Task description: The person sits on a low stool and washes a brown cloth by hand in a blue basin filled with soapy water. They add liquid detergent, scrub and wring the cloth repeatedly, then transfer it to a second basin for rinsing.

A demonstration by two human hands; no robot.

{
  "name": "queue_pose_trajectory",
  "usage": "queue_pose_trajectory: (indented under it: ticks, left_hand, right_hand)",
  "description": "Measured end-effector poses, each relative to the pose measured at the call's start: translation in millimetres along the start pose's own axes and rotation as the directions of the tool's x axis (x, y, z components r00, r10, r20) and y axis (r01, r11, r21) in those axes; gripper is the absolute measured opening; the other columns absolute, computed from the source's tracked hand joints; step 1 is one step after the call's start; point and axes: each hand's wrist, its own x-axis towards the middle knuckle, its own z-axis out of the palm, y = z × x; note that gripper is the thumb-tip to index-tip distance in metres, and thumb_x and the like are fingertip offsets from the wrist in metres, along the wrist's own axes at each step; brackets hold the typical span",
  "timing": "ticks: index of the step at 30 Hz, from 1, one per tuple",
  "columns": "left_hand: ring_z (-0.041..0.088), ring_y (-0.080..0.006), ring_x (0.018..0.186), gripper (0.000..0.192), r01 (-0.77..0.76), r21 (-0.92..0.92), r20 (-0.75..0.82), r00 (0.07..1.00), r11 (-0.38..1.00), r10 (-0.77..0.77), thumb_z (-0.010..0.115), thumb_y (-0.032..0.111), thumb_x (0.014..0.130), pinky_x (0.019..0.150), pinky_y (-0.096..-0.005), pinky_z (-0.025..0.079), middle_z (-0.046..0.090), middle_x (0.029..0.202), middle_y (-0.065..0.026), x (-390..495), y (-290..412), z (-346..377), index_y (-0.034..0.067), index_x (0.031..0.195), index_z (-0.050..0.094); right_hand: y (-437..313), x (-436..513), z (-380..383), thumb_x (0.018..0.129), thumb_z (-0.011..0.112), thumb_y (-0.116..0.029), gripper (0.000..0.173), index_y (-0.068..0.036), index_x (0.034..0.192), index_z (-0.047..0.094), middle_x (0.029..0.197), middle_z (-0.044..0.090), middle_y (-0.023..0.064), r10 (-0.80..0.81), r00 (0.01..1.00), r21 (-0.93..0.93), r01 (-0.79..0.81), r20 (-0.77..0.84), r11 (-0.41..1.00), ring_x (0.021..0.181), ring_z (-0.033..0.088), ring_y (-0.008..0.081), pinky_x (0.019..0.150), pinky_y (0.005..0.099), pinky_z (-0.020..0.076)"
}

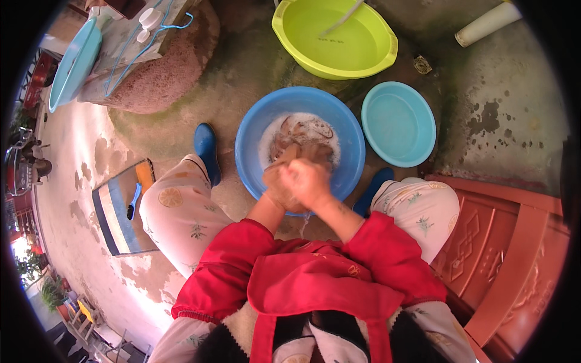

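Observation:
A blue plastic basin (247, 149) sits on the floor between my knees, holding soapy water with white suds (268, 131). Brown wet cloth (290, 156) rises from the suds to my hands at the basin's near side. My left hand (276, 193) grips the cloth and is partly covered by it. Blurred by motion, my right hand (308, 179) is closed in a fist on the cloth, pressed against the left. Water drips (305, 223) below the hands over the near rim. More cloth with a dark cord-like edge (323, 129) lies in the suds.
Beyond stands a yellow-green basin (336, 59) of water with a hose (342, 18) in it. A turquoise basin (399, 125) is at right, near a red panelled door (481, 236). A blue-handled brush (135, 202) lies on a striped mat (118, 218). Blue hangers (150, 43) rest on a stone slab.

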Motion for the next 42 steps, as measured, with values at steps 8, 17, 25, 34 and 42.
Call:
queue_pose_trajectory:
  ticks: [8, 17, 25, 34, 42]
  left_hand:
    - [0.059, -0.0266, 0.105, 0.038, 0.265, 0.189, -0.449, 0.880, 0.946, -0.157, 0.047, 0.013, 0.084, 0.095, -0.0386, 0.045, 0.059, 0.116, -0.0152, 16, -26, 8, -0.005, 0.117, 0.054]
    - [0.057, -0.0268, 0.110, 0.043, 0.159, 0.050, -0.086, 0.984, 0.986, -0.155, 0.047, 0.010, 0.082, 0.096, -0.0387, 0.045, 0.057, 0.121, -0.0158, -8, -2, 85, -0.005, 0.122, 0.051]
    - [0.047, -0.0257, 0.121, 0.051, 0.222, 0.497, -0.469, 0.882, 0.839, 0.045, 0.036, 0.042, 0.096, 0.098, -0.0430, 0.042, 0.047, 0.133, -0.0124, 21, 23, 18, 0.007, 0.133, 0.041]
    - [0.040, -0.0298, 0.127, 0.091, 0.301, 0.151, -0.124, 0.951, 0.942, -0.284, 0.031, 0.082, 0.076, 0.101, -0.0495, 0.035, 0.035, 0.143, -0.0090, 25, 10, 0, 0.019, 0.142, 0.028]
    - [0.050, -0.0297, 0.113, 0.061, 0.149, -0.152, -0.084, 0.983, 0.977, -0.163, 0.046, 0.044, 0.077, 0.095, -0.0436, 0.041, 0.049, 0.127, -0.0124, 20, 2, 6, 0.012, 0.129, 0.043]
  right_hand:
    - [167, 33, -9, 0.085, 0.058, -0.027, 0.022, -0.012, 0.101, 0.053, 0.107, 0.060, 0.0092, 0.682, 0.714, 0.134, -0.700, 0.157, 0.702, 0.097, 0.058, 0.0314, 0.074, 0.0455, 0.0466]
    - [98, 17, -35, 0.084, 0.062, -0.029, 0.039, -0.011, 0.118, 0.051, 0.116, 0.056, 0.0099, 0.106, 0.667, 0.671, -0.706, 0.737, -0.226, 0.110, 0.052, 0.0227, 0.089, 0.0445, 0.0442]
    - [80, 62, -39, 0.078, 0.065, -0.013, 0.029, -0.004, 0.105, 0.056, 0.104, 0.058, 0.0083, 0.420, 0.818, 0.831, -0.512, 0.393, 0.217, 0.097, 0.058, 0.0216, 0.082, 0.0349, 0.0475]
    - [2, 20, -32, 0.072, 0.073, -0.011, 0.024, -0.005, 0.075, 0.051, 0.067, 0.050, 0.0001, 0.154, 0.961, 0.299, -0.221, 0.231, 0.928, 0.064, 0.045, 0.0074, 0.057, 0.0259, 0.0407]
    - [-10, 0, -19, 0.080, 0.064, -0.027, 0.023, -0.008, 0.069, 0.058, 0.062, 0.059, 0.0121, -0.089, 0.980, 0.134, 0.065, 0.180, 0.989, 0.058, 0.058, 0.0329, 0.054, 0.0414, 0.0448]
